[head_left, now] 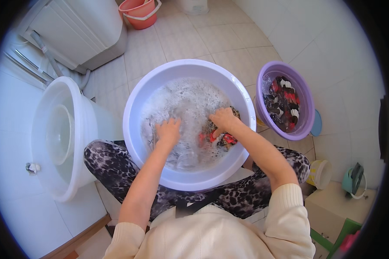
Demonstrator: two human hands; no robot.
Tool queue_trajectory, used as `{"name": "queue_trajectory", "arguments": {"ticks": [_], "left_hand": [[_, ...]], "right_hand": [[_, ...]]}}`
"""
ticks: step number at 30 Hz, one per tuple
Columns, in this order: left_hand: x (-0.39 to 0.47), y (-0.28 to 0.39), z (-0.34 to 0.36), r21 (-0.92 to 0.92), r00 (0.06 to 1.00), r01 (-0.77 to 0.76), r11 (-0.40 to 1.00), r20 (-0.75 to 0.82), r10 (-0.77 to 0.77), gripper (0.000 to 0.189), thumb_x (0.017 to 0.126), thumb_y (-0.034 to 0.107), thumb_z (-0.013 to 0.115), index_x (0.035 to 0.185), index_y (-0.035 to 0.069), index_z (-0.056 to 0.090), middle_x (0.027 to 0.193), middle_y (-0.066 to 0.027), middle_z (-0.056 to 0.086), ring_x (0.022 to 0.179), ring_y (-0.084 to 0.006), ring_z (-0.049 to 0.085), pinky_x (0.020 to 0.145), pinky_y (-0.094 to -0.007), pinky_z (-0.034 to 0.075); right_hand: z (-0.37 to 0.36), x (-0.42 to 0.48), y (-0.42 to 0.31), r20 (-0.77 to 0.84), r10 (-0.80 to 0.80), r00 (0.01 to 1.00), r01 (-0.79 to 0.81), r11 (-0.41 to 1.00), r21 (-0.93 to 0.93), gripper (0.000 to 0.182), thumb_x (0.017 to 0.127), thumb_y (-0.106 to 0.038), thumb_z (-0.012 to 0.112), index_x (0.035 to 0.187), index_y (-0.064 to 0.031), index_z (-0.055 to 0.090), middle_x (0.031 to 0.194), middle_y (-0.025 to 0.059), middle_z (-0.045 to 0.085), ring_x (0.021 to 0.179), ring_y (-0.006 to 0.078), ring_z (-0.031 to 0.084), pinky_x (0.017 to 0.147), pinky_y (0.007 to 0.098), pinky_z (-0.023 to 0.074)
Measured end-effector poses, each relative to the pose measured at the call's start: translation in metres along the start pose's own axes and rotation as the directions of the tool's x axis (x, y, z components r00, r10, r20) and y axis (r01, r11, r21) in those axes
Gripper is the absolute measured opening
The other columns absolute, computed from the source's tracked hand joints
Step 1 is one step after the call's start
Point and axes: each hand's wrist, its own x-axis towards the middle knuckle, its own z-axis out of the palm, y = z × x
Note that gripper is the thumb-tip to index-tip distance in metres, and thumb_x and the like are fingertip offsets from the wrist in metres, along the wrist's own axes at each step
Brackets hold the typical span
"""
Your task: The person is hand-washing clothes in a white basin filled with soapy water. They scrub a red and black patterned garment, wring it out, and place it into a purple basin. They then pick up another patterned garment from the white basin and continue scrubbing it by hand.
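Note:
A large pale lavender plastic basin (189, 183) stands between my knees, holding foamy, cloudy water (191, 92). My left hand (168, 132) is at the water's surface on the left, over a soaked pale grey cloth (181, 155). Its fingertips are partly under the suds, so its grip is unclear. On the right, my right hand (225, 119) grips a wet cloth with a leopard-like and red pattern (227, 139), thumb apart from the fingers. Part of that cloth lies under water, and its red edge blurs through the suds.
To the right, a purple basin (306, 129) holds dark, red and white cloth in water. A translucent white tub (76, 129) with water stands left. Behind are a white appliance (81, 29) and a red bucket (139, 16). A beige cabinet (330, 200) sits lower right.

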Motion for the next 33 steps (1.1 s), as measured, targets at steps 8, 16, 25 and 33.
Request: {"name": "queue_trajectory", "arguments": {"ticks": [8, 16, 25, 33], "left_hand": [[-0.024, 0.008, 0.018, -0.003, 0.938, -0.170, 0.985, 0.306, 0.163, 0.033, 0.075, 0.022, 0.052, 0.106, 0.013, 0.059, 0.095, -0.0094, 0.065, 0.093, -0.0267, 0.061, 0.079, -0.0412, 0.044], [-0.042, 0.031, 0.023, -0.101, 0.845, -0.355, 0.929, 0.392, 0.365, 0.032, 0.071, 0.029, 0.054, 0.098, 0.015, 0.063, 0.091, -0.0119, 0.065, 0.088, -0.0298, 0.062, 0.073, -0.0436, 0.048], [-0.056, 0.040, 0.031, -0.287, 0.829, -0.337, 0.897, 0.361, 0.427, 0.030, 0.073, 0.026, 0.050, 0.095, 0.014, 0.065, 0.092, -0.0142, 0.064, 0.086, -0.0325, 0.061, 0.074, -0.0430, 0.048], [-0.032, 0.009, 0.002, -0.729, 0.941, -0.332, 0.599, -0.300, 0.157, 0.026, 0.078, 0.022, 0.060, 0.102, 0.010, 0.062, 0.104, -0.0124, 0.059, 0.096, -0.0263, 0.055, 0.084, -0.0404, 0.043]], "right_hand": [[-0.018, -0.030, 0.020, -0.164, -0.005, 0.987, 0.079, 0.891, 0.447, 0.057, 0.064, -0.040, 0.073, 0.110, -0.0110, 0.059, 0.101, 0.0149, 0.062, 0.096, 0.0314, 0.058, 0.080, 0.0391, 0.0455], [-0.087, -0.064, 0.012, -0.636, 0.202, 0.745, 0.196, 0.844, 0.499, 0.047, 0.063, -0.036, 0.073, 0.101, -0.0099, 0.063, 0.082, 0.0153, 0.065, 0.083, 0.0325, 0.061, 0.074, 0.0400, 0.0470], [-0.044, -0.004, -0.021, -0.778, 0.299, 0.552, 0.239, 0.837, 0.492, 0.042, 0.062, -0.018, 0.075, 0.101, -0.0128, 0.063, 0.080, 0.0076, 0.058, 0.083, 0.0269, 0.056, 0.076, 0.0375, 0.0415], [0.023, 0.040, 0.013, -0.688, 0.552, 0.471, 0.294, 0.637, 0.713, 0.044, 0.072, -0.031, 0.069, 0.110, -0.0093, 0.060, 0.093, 0.0151, 0.059, 0.094, 0.0313, 0.054, 0.083, 0.0405, 0.0426]]}}
